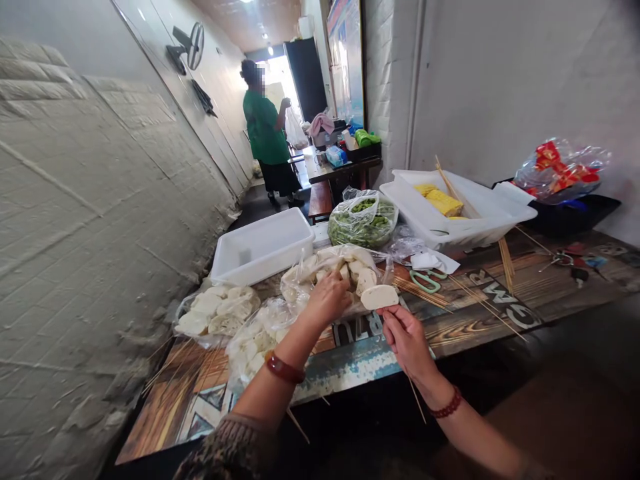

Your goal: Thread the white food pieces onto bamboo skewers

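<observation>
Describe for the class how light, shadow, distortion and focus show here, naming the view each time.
Head view: glare washes out the far doorway; head view: deep shadow lies under the table; head view: the wall at picture left slants and looks smeared; head view: the left hand and right hand look fairly sharp.

Wood-print table [460, 333]: white tubs [263, 245], bags of white slices [206, 312], bagged green pods [363, 223], scissors [427, 275], skewers [421, 294].

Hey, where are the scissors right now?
In the head view, the scissors lie on the table right of centre, beside the loose skewers, in front of the white tub with corn.
</observation>
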The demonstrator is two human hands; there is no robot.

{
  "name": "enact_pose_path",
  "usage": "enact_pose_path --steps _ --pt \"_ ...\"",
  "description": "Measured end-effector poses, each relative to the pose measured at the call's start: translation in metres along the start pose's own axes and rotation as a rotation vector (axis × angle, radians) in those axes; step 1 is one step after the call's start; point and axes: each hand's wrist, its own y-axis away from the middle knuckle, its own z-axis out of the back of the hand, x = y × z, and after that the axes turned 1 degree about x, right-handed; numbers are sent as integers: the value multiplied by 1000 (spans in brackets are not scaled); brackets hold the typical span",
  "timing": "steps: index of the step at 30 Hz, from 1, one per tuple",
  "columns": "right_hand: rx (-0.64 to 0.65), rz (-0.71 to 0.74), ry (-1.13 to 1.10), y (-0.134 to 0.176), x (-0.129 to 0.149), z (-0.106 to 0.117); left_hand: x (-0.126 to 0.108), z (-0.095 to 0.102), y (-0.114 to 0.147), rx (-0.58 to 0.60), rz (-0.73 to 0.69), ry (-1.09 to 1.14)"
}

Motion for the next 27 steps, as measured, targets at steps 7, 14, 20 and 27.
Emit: enact_pose_path --steps 7,14,20,27 --pt "3 -21 4 0 -1 1 16 6 23 -277 242 585" --pt "32 -22 36 11 -1 4 2 31 65 -558 471 1694" --pt "231 75 262 42 17 -8 -10 34 91 -635 535 1905" --pt "422 178 555 69 31 -31 -32 30 104 -597 521 2014"
